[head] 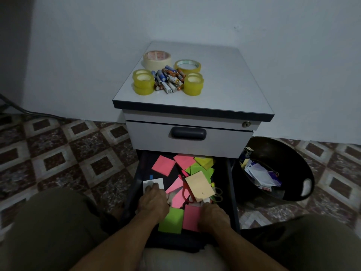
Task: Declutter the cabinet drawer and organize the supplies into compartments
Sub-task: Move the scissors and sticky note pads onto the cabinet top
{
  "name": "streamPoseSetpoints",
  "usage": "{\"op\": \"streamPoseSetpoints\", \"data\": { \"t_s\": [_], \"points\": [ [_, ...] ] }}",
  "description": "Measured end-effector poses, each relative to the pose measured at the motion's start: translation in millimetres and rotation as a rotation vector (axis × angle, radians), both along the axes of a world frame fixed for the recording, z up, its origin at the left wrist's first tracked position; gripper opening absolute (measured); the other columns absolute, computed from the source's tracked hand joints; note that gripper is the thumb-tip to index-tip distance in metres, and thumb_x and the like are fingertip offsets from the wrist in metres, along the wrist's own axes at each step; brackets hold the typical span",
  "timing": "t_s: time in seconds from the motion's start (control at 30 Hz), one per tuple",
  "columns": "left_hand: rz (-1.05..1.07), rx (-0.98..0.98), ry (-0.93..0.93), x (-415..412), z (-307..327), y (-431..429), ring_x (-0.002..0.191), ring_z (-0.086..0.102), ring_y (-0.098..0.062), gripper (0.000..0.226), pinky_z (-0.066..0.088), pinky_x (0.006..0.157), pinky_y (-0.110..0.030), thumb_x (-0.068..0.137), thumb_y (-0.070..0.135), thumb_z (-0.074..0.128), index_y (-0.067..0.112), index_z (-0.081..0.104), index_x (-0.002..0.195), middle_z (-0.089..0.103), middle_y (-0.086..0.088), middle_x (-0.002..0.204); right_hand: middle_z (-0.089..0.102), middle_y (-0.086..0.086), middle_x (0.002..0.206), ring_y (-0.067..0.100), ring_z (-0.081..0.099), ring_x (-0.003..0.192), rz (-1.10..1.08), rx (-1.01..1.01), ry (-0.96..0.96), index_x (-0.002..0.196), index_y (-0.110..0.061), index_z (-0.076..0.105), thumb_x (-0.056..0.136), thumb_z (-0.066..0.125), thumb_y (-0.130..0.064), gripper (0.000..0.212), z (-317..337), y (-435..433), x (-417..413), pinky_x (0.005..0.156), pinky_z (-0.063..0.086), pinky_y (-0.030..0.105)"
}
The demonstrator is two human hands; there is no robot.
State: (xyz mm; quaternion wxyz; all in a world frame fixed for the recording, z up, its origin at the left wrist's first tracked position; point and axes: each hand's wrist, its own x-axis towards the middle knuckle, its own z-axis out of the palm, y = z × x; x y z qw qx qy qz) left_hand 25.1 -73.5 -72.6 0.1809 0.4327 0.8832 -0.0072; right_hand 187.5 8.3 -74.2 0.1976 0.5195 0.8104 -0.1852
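Drawer (136, 173) is pulled out low on the grey cabinet (224, 79), full of loose sticky-note pads (163, 165). Left hand (153, 202) lies flat, fingers spread on a white card (154, 182); right hand (214, 216) rests on a pink pad (191, 217), grip hard to tell. Tape rolls (143, 82) and batteries (169, 79) sit on top. Patterned tile floor (68, 153), pale wall (195, 20), black bin (289, 159) right beside it.

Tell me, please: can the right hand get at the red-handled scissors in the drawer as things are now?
Probably not directly. The right hand is close, but the red-handled scissors lie mostly under a tan pad and pink notes. Lifting the tan pad first should free them.
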Motion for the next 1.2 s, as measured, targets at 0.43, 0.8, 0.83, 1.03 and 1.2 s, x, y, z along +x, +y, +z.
{"op": "streamPoseSetpoints", "data": {
  "t_s": [0.43,0.8,0.83,1.03,1.2],
  "points": [
    [0.117,-0.043,-0.172,2,31,-11,0.114,0.060,-0.027,0.035,0.050,0.090,-0.033,0.096,0.031,0.056,0.010,0.058,0.123,0.058,-0.010,0.130,0.058,0.014,0.133,0.027,0.058,0.122,-0.184,-0.109,0.150,0.133,-0.002,0.049,0.088,0.059,-0.023,0.051,31,5,10,0.098,0.051,0.031],
    [0.114,0.002,-0.432,2,85,-1,0.061,0.067,-0.010,0.020,0.056,0.053,-0.021,0.092,0.031,0.060,0.015,0.054,0.081,0.066,0.001,0.078,0.063,0.004,0.094,0.013,0.059,0.073,-0.128,-0.178,0.219,0.100,-0.011,0.063,0.086,0.069,-0.028,0.023,78,34,9,0.062,0.052,0.025],
    [0.101,0.020,-0.442,1,91,0,0.067,0.071,-0.013,0.020,0.060,0.059,-0.024,0.091,0.032,0.061,0.013,0.056,0.086,0.069,-0.002,0.085,0.059,0.004,0.096,0.012,0.054,0.070,-0.114,-0.182,0.235,0.090,-0.017,0.060,0.087,0.070,-0.026,0.014,84,38,8,0.072,0.053,0.029],
    [0.023,0.157,-0.512,-9,129,-1,0.057,0.055,-0.019,0.046,0.040,0.049,-0.024,0.092,0.042,0.063,0.009,0.055,0.061,0.056,-0.008,0.063,0.053,0.004,0.070,0.019,0.047,0.065,-0.019,-0.146,0.395,0.065,-0.016,0.055,0.082,0.064,-0.025,0.021,141,31,10,0.062,0.042,0.029],
    [-0.098,0.316,-0.415,-9,184,-9,0.039,0.027,-0.008,0.057,0.025,0.043,-0.020,0.095,0.038,0.061,0.019,0.039,0.046,0.031,0.007,0.042,0.071,0.008,0.079,0.017,0.063,0.070,0.070,-0.104,0.502,0.085,-0.004,0.076,0.086,0.066,-0.035,0.032,207,20,19,0.066,0.054,0.031]
  ]
}}
